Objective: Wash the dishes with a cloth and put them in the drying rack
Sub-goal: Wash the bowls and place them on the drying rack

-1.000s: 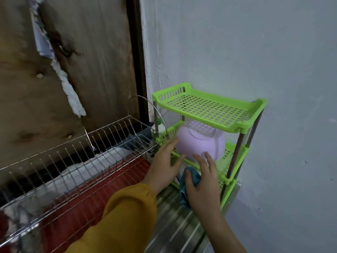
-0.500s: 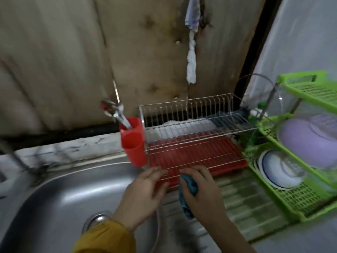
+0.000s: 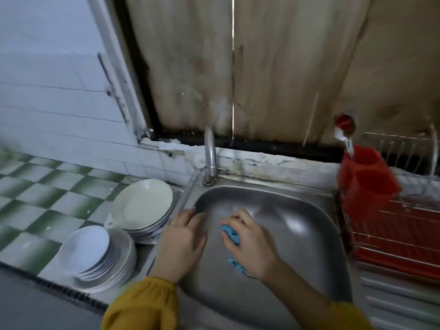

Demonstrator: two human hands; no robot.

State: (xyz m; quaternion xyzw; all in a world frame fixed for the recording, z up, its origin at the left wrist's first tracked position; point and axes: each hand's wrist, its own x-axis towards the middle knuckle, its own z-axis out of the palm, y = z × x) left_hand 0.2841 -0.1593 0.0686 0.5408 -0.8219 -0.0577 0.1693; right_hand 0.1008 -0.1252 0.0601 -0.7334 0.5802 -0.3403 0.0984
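Note:
My right hand [image 3: 250,241] grips a blue cloth [image 3: 232,236] over the steel sink [image 3: 297,234]. My left hand [image 3: 183,239] hovers over the sink's left rim with fingers relaxed and holds nothing. Just left of it stand two stacks of dishes on the counter: pale plates [image 3: 142,206] at the back and white bowls [image 3: 90,253] in front. The wire drying rack [image 3: 400,225] with its red tray shows at the right edge.
A tap [image 3: 210,153] rises behind the sink. A red utensil cup [image 3: 366,177] with a spoon hangs on the rack's left end. Green and white checked tiles [image 3: 35,198] cover the counter to the left. A ribbed drainboard [image 3: 400,296] lies at the lower right.
My view has swung left from the green shelf and rack to the sink and dish stacks. Both hands came away from the rack and now hang over the sink; the cloth stays in my right hand.

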